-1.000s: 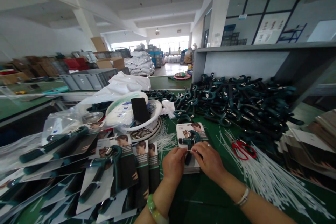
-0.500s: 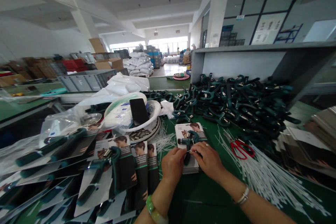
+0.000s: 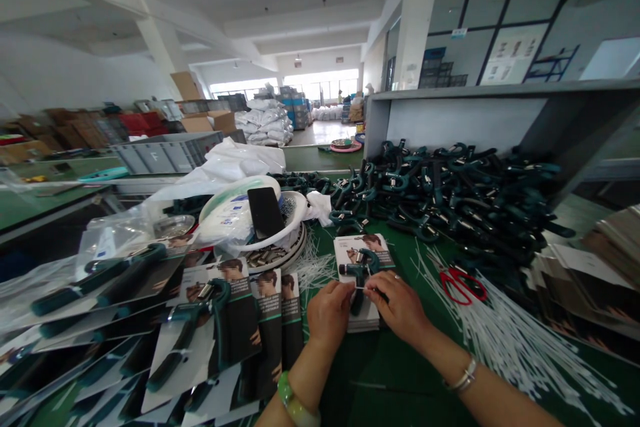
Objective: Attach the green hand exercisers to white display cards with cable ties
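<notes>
In the head view, a dark green pipe cutter (image 3: pixel 367 262) with a C-shaped head lies on a stack of printed cards (image 3: pixel 365 323). A thin white cable tie (image 3: pixel 359 288) crosses its handle. My left hand (image 3: pixel 327 315) pinches one end of the tie with thumb and finger. On the other side, my right hand (image 3: pixel 397 303) pinches the tie too, its fingers close to the tool. Part of the handle and the cards is hidden behind my hands.
Carded pipe cutters (image 3: pixel 193 327) pile up at left. A heap of loose cutters (image 3: pixel 450 193) fills the back right. Red-handled scissors (image 3: pixel 465 285) lie by a bundle of cable ties (image 3: pixel 520 340). A phone (image 3: pixel 265 212) rests on a white basin (image 3: pixel 299 217). More cards (image 3: pixel 590 280) stand far right.
My right hand has shifted very slightly to the right, and a little more of the white tie shows between my fingers. The pipe cutter and cards stay in place.
</notes>
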